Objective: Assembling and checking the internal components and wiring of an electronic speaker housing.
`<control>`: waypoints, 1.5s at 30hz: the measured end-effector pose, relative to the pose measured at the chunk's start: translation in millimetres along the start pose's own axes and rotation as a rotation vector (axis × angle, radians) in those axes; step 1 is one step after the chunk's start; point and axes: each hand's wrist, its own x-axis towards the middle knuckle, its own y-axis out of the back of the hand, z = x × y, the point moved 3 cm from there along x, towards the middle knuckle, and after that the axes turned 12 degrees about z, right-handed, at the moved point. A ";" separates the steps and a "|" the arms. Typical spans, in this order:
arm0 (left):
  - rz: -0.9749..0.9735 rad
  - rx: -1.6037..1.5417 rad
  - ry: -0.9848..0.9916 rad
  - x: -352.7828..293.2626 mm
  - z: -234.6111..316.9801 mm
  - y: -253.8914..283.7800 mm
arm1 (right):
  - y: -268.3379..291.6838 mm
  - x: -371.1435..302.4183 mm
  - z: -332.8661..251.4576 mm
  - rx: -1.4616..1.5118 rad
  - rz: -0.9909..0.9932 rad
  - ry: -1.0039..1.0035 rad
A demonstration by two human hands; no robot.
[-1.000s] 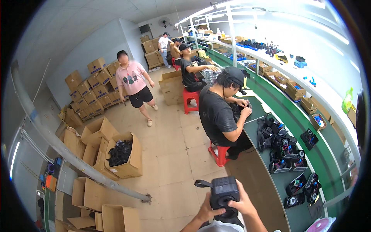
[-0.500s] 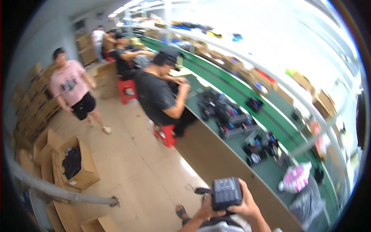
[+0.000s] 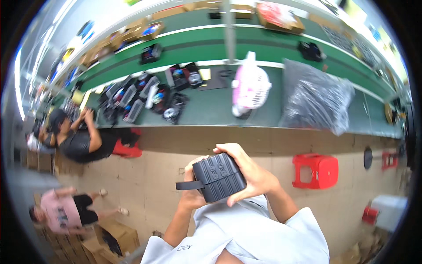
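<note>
A small black portable speaker (image 3: 218, 177) with ribbed sides, raised buttons and a strap loop (image 3: 189, 185) is between my two hands, in front of my body. My left hand (image 3: 193, 193) is closed on its strap side, the fingers partly hidden behind the speaker and strap. My right hand (image 3: 250, 174) wraps round the opposite side, fingertips along the far edge and thumb at the near corner. On the green workbench (image 3: 193, 113) beyond lie several black devices (image 3: 132, 97), a pink and white handheld fan-like thing (image 3: 252, 86) and a grey plastic bag (image 3: 314, 99).
Red stools (image 3: 316, 170) stand on the floor at the right. A person in black (image 3: 81, 143) sits working at the bench on the left; another in a pink shirt (image 3: 61, 210) stands behind. Cardboard boxes (image 3: 116, 235) are at lower left. A shelf post (image 3: 229, 33) rises from the bench.
My view has swung right, so I now face the bench, with co-workers shifted to the left side. The speaker stays in both hands.
</note>
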 end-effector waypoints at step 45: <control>-0.910 0.708 0.120 168.5 1.2 -628.8 | 528.1 -265.7 1.7 -0.603 0.999 -0.372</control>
